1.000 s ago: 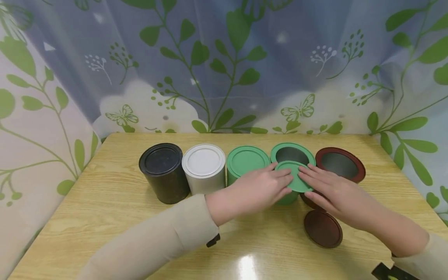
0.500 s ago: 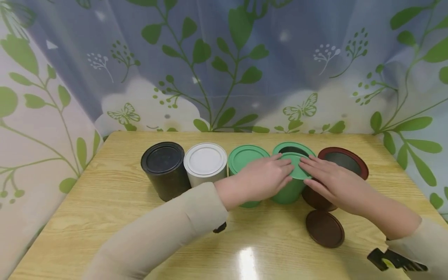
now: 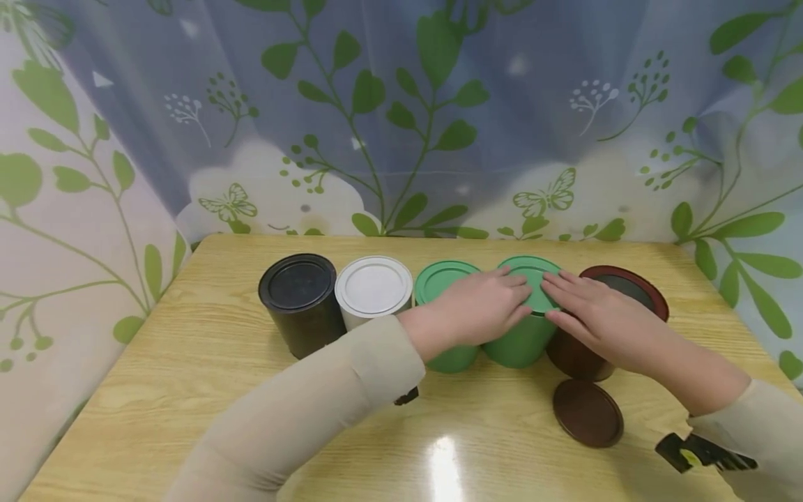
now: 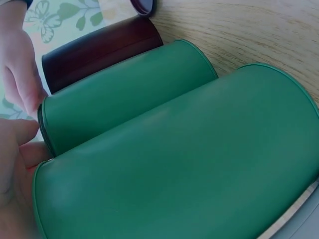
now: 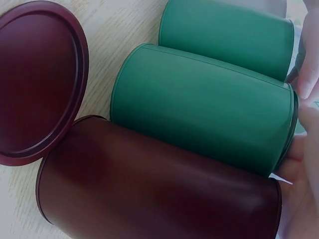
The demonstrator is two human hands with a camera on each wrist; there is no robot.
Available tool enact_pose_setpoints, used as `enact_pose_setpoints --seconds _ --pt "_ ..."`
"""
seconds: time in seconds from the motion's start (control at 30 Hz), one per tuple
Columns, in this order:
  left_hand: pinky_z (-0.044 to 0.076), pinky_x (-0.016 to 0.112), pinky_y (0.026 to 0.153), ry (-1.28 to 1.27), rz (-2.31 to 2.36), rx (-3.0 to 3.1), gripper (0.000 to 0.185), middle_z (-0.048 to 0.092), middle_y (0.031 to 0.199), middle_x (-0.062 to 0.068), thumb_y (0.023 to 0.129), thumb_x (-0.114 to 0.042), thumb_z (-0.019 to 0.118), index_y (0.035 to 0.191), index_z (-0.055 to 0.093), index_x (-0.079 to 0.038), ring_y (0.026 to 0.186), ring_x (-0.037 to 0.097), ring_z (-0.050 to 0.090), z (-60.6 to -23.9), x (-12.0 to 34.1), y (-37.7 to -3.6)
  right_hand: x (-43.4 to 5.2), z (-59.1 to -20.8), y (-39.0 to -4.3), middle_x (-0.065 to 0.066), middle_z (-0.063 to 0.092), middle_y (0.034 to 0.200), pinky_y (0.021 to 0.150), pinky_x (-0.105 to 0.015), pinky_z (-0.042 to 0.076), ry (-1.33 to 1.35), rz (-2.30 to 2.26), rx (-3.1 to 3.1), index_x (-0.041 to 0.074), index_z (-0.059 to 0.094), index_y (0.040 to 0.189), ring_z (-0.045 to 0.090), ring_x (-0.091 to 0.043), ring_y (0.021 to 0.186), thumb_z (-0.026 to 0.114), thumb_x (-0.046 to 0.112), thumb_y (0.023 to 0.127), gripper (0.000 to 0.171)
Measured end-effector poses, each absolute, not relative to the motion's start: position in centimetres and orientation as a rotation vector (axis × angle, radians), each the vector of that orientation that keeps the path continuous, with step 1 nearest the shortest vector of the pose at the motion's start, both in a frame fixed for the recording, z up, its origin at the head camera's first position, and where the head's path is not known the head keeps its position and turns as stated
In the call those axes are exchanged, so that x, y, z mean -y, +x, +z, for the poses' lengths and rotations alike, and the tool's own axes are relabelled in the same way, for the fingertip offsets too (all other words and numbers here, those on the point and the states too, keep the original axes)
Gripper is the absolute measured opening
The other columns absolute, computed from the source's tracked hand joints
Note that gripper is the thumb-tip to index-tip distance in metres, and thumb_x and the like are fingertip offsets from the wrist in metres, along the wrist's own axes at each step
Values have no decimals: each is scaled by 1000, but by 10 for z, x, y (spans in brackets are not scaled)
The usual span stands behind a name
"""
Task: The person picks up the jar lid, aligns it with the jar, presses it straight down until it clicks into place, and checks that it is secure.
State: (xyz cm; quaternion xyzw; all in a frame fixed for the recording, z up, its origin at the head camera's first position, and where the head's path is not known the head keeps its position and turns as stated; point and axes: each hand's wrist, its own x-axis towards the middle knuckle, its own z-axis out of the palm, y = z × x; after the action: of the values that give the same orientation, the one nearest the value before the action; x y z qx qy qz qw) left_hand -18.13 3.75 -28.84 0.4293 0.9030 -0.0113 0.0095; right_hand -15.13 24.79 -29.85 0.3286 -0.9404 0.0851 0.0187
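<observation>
A green lid point(image 3: 537, 298) lies over the top of the right-hand green canister point(image 3: 516, 343), covering its mouth. My left hand point(image 3: 482, 305) rests on the lid's left side with its fingers extended. From the other side, my right hand point(image 3: 599, 314) presses its straight fingers on the lid's right edge. A second green canister point(image 4: 174, 164), lidded, stands just left, partly under my left wrist in the head view. On the right is a dark brown canister point(image 5: 149, 184) with its top uncovered, partly hidden by my right hand. Its round brown lid point(image 3: 587, 413) lies on the table in front.
A black canister point(image 3: 307, 322) and a white canister point(image 3: 374, 284), both lidded, continue the row to the left. The wooden table point(image 3: 188, 335) ends at a leaf-patterned curtain point(image 3: 401, 139) behind the row.
Both hands have slid the green lid away from me and onto the canister; its dark opening, visible before, is now covered. The head view has shifted slightly.
</observation>
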Motion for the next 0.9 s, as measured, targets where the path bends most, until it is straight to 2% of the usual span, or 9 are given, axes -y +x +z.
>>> enact_pose_setpoints --seconds 0.1,0.2,0.37,0.5,0.67,0.9 --pt "32 33 105 1333 -47 -2840 43 39 145 4 102 -35 32 135 50 -15 133 20 34 -289 -40 -183 -248 -298 -153 -22 41 140 101 -56 30 1013 238 2928 -3 42 137 33 -42 129 50 27 98 51" --pt "34 34 104 1294 -92 -2863 46 34 148 5 102 -37 30 139 46 -15 133 19 34 -289 -43 -186 -247 -298 -155 -23 41 139 101 -56 29 1019 227 2922 -4 42 137 34 -42 129 50 27 98 50" --pt "29 35 107 1217 -182 -2858 50 28 150 4 101 -42 27 142 41 -17 135 20 29 -289 -45 -189 -247 -298 -159 -27 36 141 99 -56 31 1040 200 2895 -6 41 137 36 -42 127 51 27 97 52" --pt "26 36 109 1185 -162 -2834 49 28 151 1 101 -43 26 140 43 -18 137 18 25 -290 -45 -192 -245 -296 -161 -27 31 144 101 -58 27 1027 234 2962 -7 37 139 31 -41 131 47 29 99 55" --pt "21 35 111 1154 -156 -2775 51 22 153 -1 101 -44 25 145 34 -19 140 15 17 -289 -48 -194 -245 -292 -162 -27 28 145 102 -59 24 1015 244 3048 -7 33 141 27 -40 133 44 33 100 59" --pt "24 35 109 1169 -196 -2772 52 24 152 0 101 -46 25 144 34 -18 139 15 20 -285 -51 -196 -246 -285 -166 -27 22 148 104 -57 23 988 332 3139 -5 27 144 22 -41 135 43 38 99 64"
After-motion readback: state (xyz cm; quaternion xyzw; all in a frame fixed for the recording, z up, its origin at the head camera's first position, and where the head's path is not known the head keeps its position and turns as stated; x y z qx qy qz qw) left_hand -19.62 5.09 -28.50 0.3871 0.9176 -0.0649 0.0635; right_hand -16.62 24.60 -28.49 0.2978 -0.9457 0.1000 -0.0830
